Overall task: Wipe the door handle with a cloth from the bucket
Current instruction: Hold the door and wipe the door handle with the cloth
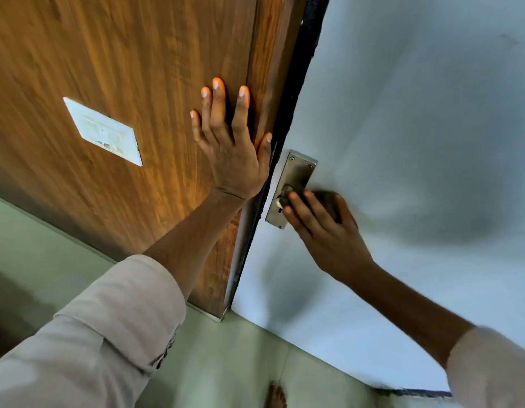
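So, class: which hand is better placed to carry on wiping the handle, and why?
The right hand: it is at the handle with a dark cloth under its fingers. The left hand is spread flat on the wooden panel.

The wooden panel point(123, 69) was warm orange-brown with darker streaks of grain running along it. On it sat a white switch plate point(103, 131) with faint grey marks. The door point(417, 128) was pale bluish white, shaded grey in soft patches, and a black strip point(302, 69) ran along its edge. The handle plate point(296, 178) was dull brushed silver-grey. The cloth point(326, 198) looked dark grey-brown, though blurred. Both sleeves point(108, 334) were light beige-grey. The floor point(240, 363) was pale grey-green.
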